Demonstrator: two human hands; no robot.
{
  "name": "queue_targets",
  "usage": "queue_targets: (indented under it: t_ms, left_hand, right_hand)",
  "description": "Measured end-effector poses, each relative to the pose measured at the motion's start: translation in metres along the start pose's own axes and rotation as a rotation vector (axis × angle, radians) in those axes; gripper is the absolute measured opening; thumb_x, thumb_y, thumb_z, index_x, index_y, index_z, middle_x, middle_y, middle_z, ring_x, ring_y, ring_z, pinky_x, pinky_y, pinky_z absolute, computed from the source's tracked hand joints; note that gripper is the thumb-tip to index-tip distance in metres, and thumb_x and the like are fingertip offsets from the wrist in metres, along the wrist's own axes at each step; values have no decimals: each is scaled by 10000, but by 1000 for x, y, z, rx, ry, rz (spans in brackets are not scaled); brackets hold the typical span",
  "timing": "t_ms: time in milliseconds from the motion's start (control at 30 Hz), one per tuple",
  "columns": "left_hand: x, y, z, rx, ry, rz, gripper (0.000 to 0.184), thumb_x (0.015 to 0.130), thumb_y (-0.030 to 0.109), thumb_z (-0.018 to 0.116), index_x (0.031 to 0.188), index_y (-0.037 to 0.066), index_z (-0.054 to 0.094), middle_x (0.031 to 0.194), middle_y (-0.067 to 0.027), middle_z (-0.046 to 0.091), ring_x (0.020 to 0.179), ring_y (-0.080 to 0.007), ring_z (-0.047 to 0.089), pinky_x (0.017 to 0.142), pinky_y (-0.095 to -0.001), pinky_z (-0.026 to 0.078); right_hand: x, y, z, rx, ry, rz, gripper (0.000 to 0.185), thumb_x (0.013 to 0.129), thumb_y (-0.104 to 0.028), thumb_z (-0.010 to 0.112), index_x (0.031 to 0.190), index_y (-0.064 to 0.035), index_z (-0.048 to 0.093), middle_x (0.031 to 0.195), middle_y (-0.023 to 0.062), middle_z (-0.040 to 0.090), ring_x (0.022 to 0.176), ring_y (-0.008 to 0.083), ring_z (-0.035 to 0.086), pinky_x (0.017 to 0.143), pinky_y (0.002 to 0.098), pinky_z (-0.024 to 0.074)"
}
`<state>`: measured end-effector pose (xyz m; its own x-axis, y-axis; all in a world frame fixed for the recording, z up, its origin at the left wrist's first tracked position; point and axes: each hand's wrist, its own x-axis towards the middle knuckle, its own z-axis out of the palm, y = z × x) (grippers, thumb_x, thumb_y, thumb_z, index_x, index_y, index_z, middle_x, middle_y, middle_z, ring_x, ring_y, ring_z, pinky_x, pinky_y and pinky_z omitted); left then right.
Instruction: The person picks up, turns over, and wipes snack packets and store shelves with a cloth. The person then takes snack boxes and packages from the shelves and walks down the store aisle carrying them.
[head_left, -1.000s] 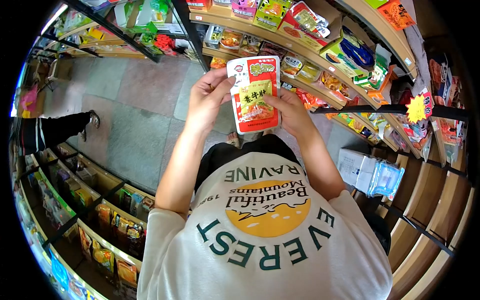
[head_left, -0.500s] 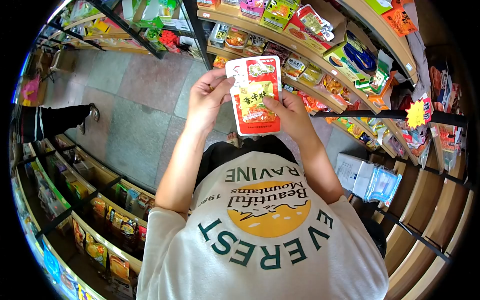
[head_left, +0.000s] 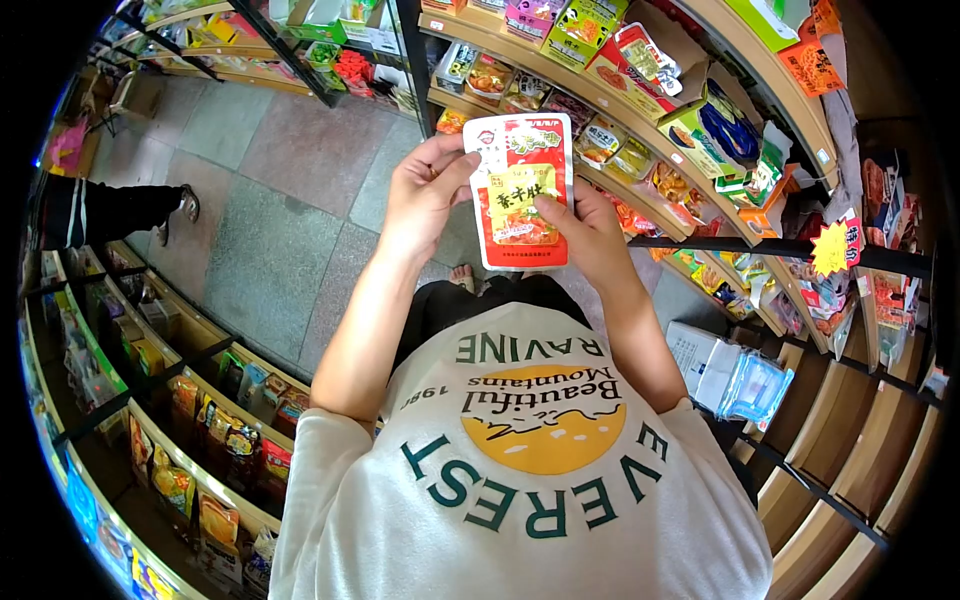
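A red and white snack packet [head_left: 522, 222] with a yellow label and Chinese print is held upright in front of my chest, its printed front towards me. My left hand [head_left: 432, 187] pinches its upper left edge between thumb and fingers. On the opposite edge, my right hand [head_left: 583, 225] grips it with the thumb lying across the front; the other fingers are mostly behind the packet. Beyond the packet, to the right, a shelf [head_left: 560, 72] carries boxes and packets of snacks.
A lower shelf unit [head_left: 215, 440] with bagged snacks curves along my left. Blue-and-white packages [head_left: 750, 385] lie beside bare wooden shelves [head_left: 850, 440] on my right. Another person's dark-trousered leg [head_left: 130, 212] shows at far left on the tiled floor [head_left: 270, 235].
The packet and both hands have shifted slightly right in view, with the grip unchanged. The surrounding shelves have moved a little as my head turned.
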<state>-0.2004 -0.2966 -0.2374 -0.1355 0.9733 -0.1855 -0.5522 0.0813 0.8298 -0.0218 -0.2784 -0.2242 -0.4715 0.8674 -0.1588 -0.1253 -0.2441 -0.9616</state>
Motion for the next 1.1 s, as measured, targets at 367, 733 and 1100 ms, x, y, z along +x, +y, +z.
queue_targets:
  t_ms: [367, 733, 1100]
  left_hand:
    - [4, -9, 10, 38, 9, -45, 182, 809, 25, 509, 987, -4, 533, 825, -59, 598, 683, -73, 548, 627, -219, 455]
    - [11, -13, 22, -3, 60, -61, 114, 811, 61, 536, 918, 28, 555, 759, -16, 591, 613, -43, 518, 529, -159, 395]
    - [6, -10, 12, 29, 99, -26, 119, 809, 78, 538, 911, 20, 557, 712, 8, 560, 564, -33, 453, 513, -158, 348]
  right_hand:
    - [-7, 5, -11, -247, 70, -93, 253, 811, -165, 548, 1015, -15, 533, 898, 43, 585, 785, 70, 507, 717, 240, 418]
    - [-8, 1, -21, -334, 90, -116, 277, 805, -204, 559, 1009, -18, 539, 839, 65, 604, 747, 82, 527, 689, 253, 429]
    - [-3, 9, -15, -327, 69, -110, 241, 806, -198, 561, 954, -8, 550, 769, 48, 592, 686, 68, 513, 636, 250, 433]
